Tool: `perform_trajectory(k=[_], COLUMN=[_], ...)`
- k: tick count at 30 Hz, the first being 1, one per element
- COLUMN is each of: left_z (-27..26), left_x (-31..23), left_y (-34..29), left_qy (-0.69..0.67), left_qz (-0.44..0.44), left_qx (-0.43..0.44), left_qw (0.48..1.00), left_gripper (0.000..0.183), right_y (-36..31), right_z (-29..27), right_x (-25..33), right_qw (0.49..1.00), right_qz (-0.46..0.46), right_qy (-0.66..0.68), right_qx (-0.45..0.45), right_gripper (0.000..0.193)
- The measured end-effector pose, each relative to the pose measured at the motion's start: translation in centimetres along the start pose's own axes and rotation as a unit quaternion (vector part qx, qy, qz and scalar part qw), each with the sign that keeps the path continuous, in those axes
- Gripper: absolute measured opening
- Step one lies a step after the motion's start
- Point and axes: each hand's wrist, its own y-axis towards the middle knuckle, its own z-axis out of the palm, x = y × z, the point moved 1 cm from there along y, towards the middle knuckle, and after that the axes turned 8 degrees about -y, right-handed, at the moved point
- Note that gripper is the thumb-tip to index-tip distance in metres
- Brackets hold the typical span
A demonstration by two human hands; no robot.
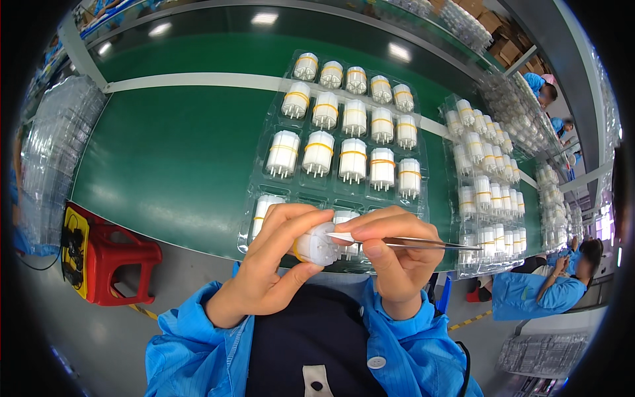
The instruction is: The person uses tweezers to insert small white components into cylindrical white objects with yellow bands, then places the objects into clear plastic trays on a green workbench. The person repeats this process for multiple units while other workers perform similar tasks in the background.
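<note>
My left hand [268,268] is wrapped round a white plastic cylinder [317,246] with a yellow band. Its round end is turned toward my right hand. Between the thumb and fingers of my right hand [400,264] are slim metal tweezers [430,244], lying nearly level. At their left end a small white pointed piece [340,236] meets the cylinder's face; whether it is part of the tweezers I cannot tell. Just beyond my hands lies a clear plastic tray [254,182] with rows of similar white cylinders [352,161], pins down. My hands partly hide its nearest row.
The trays rest on a green conveyor belt [165,149]. To the right stands another filled tray [486,198]. Stacked clear trays [56,152] are at the far left, above a red stool [122,261]. A person in blue [539,288] sits at the right.
</note>
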Motion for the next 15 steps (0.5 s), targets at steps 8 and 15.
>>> perform_trajectory(k=[8, 15], left_z=[-0.1, -0.4], left_x=[0.5, -0.5], left_y=[0.2, 1.3], left_qy=[0.069, 0.186], left_qz=[0.027, 0.083], left_qx=[-0.002, -0.040], left_qw=[0.997, 0.978], left_gripper=[0.059, 0.057], right_y=[1.3, -0.1], right_z=[-0.1, 0.5], right_x=[1.3, 0.1], right_qw=[0.987, 0.992], right_qz=[-0.035, 0.001], right_qy=[-0.132, 0.114], right_qx=[0.080, -0.054], right_gripper=[0.016, 0.019])
